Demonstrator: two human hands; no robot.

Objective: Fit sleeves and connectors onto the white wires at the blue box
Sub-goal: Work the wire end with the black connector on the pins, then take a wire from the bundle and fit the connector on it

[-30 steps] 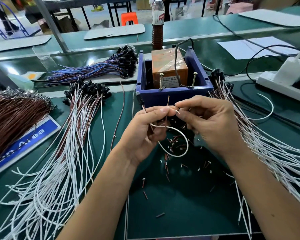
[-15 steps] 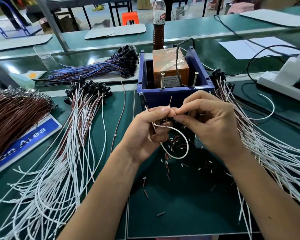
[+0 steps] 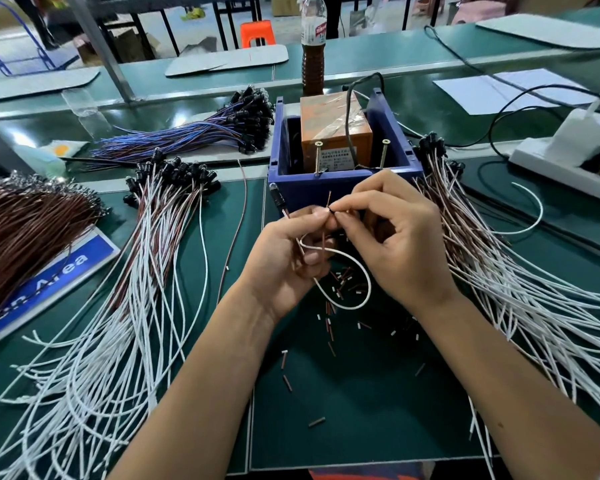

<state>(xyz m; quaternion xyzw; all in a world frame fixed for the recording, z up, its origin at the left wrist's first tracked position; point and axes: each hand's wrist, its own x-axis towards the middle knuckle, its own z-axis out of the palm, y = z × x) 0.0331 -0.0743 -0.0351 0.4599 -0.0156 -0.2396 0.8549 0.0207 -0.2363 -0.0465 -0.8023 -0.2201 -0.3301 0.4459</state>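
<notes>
Head view, the only one supplied. We find both hands working just in front of the blue box (image 3: 343, 188), which stands on the green bench (image 3: 361, 427) with an orange block (image 3: 333, 133) inside it.

The left hand (image 3: 284, 258) has its fingers curled round a white wire (image 3: 357, 271) and a thin brown wire (image 3: 324, 237); the white wire loops down below the hands and back up into the grip. A black connector (image 3: 278, 199) shows above this hand, against the box front, on leads that run into the hand. The right hand (image 3: 395, 237) pinches narrowly, thumb and forefinger closed on something small at the wire end, where the two hands meet. We cannot tell whether that piece is a sleeve or bare wire tip; it is too small.

Progress, as we judge it: one wire is in hand, at the sleeve-fitting step. A bundle of white and brown wires with black ends (image 3: 174, 174) lies left of the box, and a similar bundle (image 3: 499, 271) lies right. Which is finished stock and which is awaiting work we cannot determine. Short cut sleeve pieces (image 3: 336, 289) are scattered on the bench beneath the hands, so supply remains. We assess the task as mid-run, with a sizeable quantity outstanding.
</notes>
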